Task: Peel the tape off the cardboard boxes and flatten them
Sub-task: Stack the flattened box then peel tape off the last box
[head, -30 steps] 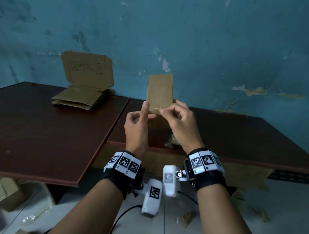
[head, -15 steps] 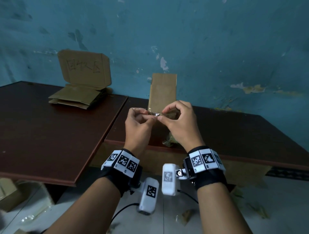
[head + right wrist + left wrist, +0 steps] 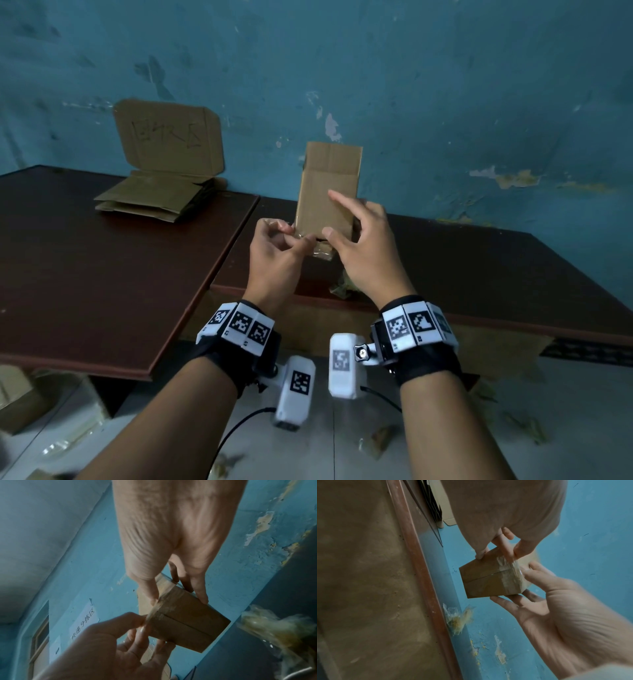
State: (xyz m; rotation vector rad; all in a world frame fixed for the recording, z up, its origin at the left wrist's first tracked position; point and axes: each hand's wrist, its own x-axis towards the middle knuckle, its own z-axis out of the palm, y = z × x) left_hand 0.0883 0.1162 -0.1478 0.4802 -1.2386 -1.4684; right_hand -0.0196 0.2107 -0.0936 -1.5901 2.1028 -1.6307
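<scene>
Nearest, over the gap in front of the bench (image 3: 102, 274), the left hand (image 3: 274, 260) pinches the free end of a clear tape strip (image 3: 155, 609) between thumb and forefinger, the other fingers loosely curled and holding nothing else. Just beyond it the right hand (image 3: 363, 253) holds the small cardboard box (image 3: 325, 198) upright in the air, thumb on the near face and fingers clamped against the far side, the forefinger raised off the board. The tape runs from the pinch over the box's bottom corner and still lies along the seam of the closed bottom flaps; the top flaps stand open. The step in hand looks like the peel itself: next, a steady pull away from the box along the seam, with the right hand bracing. There is open air around both hands, and the bench edge lies below them. A crumpled wad of old tape (image 3: 342, 289) sits on that near edge. Farther left, a stack of flattened boxes (image 3: 154, 198) rests by the blue wall (image 3: 445, 102).
</scene>
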